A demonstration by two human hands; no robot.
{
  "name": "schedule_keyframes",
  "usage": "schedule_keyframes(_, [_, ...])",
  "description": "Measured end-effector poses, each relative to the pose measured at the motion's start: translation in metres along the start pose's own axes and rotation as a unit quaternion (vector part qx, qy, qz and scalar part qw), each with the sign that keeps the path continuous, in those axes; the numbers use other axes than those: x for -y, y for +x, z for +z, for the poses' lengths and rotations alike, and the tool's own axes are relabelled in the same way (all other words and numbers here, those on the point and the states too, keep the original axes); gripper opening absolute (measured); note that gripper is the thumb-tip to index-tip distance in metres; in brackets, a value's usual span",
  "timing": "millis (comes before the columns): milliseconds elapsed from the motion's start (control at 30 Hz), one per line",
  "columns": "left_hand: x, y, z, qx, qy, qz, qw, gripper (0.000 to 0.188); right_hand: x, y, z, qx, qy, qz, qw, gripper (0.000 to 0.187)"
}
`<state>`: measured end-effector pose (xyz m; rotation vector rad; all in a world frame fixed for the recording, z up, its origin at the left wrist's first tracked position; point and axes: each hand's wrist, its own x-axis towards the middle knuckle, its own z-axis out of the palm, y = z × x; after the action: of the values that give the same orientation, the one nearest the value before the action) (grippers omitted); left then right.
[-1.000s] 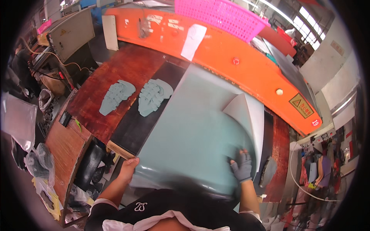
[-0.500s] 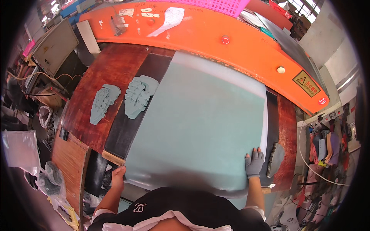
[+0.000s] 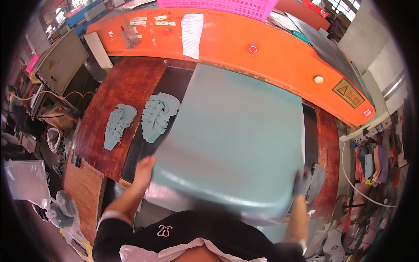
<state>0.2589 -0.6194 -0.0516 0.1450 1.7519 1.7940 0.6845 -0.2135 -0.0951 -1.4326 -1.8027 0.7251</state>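
Observation:
A large glossy pale green sheet (image 3: 231, 131) lies over the board in front of me, its near part bowed up and its near edge curving down. My left hand (image 3: 145, 171), bare, is closed on the sheet's left edge near the front corner. My right hand (image 3: 302, 183), in a grey half-finger glove, is at the sheet's right edge; motion blurs its fingers. Beyond my left hand are two strappy grey-green cut stacks, one (image 3: 119, 126) on reddish wood and one (image 3: 158, 117) on a black strip. A grey cut stack (image 3: 315, 182) lies just beside my right hand.
An orange machine beam (image 3: 227, 39) with a red button (image 3: 252, 47) spans the far side. Reddish wooden boards (image 3: 126, 81) flank the sheet. A pink basket (image 3: 222, 6) sits atop the beam. Plastic bags (image 3: 63, 209) are at lower left; coloured scraps (image 3: 371, 166) hang at right.
The sheet has shifted away from me, covering the whitish strip at its far end, and its near part has risen. My left hand moved up and away, my right hand rightward. The beam's paper swung straight.

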Motion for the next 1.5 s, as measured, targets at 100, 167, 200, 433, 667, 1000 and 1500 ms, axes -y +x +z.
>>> schedule_keyframes(100, [-0.039, 0.100, 0.076, -0.041, 0.121, 0.059, 0.990, 0.032, 0.056, 0.112, 0.036, 0.036, 0.014, 0.074, 0.997, 0.040])
schedule_keyframes(167, [-0.051, 0.125, 0.114, -0.077, 0.299, 0.303, 0.902, 0.050, 0.088, 0.138, 0.047, -0.005, -0.215, 0.007, 0.977, 0.060])
schedule_keyframes(200, [-0.052, 0.126, 0.131, -0.103, 0.329, 0.429, 0.835, 0.057, 0.099, 0.129, 0.057, 0.002, -0.185, -0.069, 0.980, 0.059])
schedule_keyframes(433, [0.014, 0.041, 0.127, 0.256, 0.665, 0.309, 0.630, 0.064, 0.085, -0.078, 0.040, 0.153, -0.198, -0.355, 0.901, 0.061])
schedule_keyframes(667, [0.015, 0.082, 0.151, 0.205, 0.667, 0.331, 0.635, 0.062, 0.046, -0.038, 0.065, 0.162, -0.254, -0.369, 0.879, 0.061])
schedule_keyframes(1000, [0.018, 0.138, 0.178, 0.110, 0.614, 0.354, 0.697, 0.059, 0.042, 0.081, 0.105, 0.177, -0.235, -0.412, 0.862, 0.054])
schedule_keyframes(1500, [0.037, 0.090, 0.094, -0.138, 0.534, 0.187, 0.813, 0.052, -0.055, 0.060, 0.009, 0.092, 0.025, 0.165, 0.982, 0.049])
